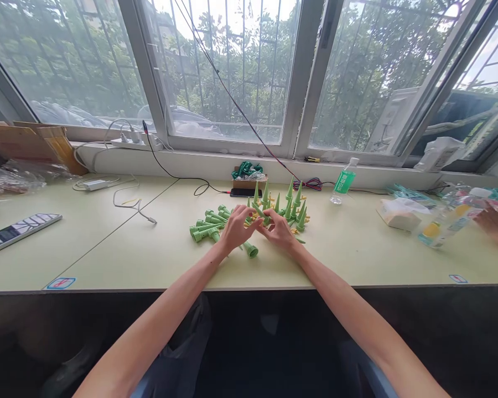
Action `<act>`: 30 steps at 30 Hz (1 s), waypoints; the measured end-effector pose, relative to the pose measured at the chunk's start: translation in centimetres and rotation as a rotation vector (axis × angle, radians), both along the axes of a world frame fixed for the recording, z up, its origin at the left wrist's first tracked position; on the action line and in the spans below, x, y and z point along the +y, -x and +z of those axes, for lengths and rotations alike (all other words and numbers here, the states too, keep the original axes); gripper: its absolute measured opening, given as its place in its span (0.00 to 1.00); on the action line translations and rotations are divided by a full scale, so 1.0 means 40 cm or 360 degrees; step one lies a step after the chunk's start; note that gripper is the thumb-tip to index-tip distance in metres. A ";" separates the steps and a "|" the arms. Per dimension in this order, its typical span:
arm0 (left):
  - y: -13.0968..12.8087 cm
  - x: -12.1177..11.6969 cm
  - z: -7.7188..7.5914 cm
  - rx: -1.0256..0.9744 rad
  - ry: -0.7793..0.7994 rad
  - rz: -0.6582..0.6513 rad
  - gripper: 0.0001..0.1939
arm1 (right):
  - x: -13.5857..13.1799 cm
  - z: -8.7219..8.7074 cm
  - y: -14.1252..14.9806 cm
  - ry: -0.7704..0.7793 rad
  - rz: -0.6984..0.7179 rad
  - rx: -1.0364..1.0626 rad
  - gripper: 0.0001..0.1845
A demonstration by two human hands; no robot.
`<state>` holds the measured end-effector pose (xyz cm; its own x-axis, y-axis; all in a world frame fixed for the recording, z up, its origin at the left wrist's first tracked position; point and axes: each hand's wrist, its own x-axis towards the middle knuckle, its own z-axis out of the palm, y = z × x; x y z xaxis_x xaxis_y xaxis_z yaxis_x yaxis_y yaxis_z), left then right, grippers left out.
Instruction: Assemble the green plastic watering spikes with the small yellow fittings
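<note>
The two bare hands, left hand (234,228) and right hand (280,229), meet over the middle of the pale yellow-green tabletop (369,260), fingertips closed on a slim green pointed plastic piece (258,210) between them. Just left lie green plastic tubes with flared ends (206,232); on the far right side of the hands stand green plastic cone spikes with yellow bits (297,197). Farther right stands a clear plastic bottle with a green label (344,181).

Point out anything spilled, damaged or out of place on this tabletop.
No spill or damage stands out. The white cable left of the green tubes looks untidy: it lies in loose bends on the tabletop, its near end connected to nothing.
</note>
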<state>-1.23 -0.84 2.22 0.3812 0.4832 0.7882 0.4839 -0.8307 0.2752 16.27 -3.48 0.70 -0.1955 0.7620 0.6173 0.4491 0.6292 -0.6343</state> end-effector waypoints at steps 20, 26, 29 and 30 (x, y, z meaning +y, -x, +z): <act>-0.008 0.009 -0.012 0.0022 0.0097 -0.0156 0.09 | -0.005 -0.005 0.005 -0.0029 0.0102 -0.0032 0.14; -0.007 0.012 -0.015 0.0041 0.0095 -0.0156 0.07 | -0.012 0.001 0.005 -0.0040 0.0094 -0.0027 0.10; -0.006 0.011 -0.013 0.0047 0.0093 -0.0164 0.07 | -0.008 0.001 0.002 -0.0054 0.0110 -0.0034 0.09; -0.006 0.010 -0.011 0.0046 0.0093 -0.0170 0.07 | -0.006 0.001 0.001 -0.0059 0.0116 -0.0036 0.08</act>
<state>-0.99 -0.46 1.77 0.4550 0.4835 0.7478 0.4019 -0.8609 0.3121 16.22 -3.71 0.73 -0.2641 0.7220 0.6396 0.4152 0.6836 -0.6002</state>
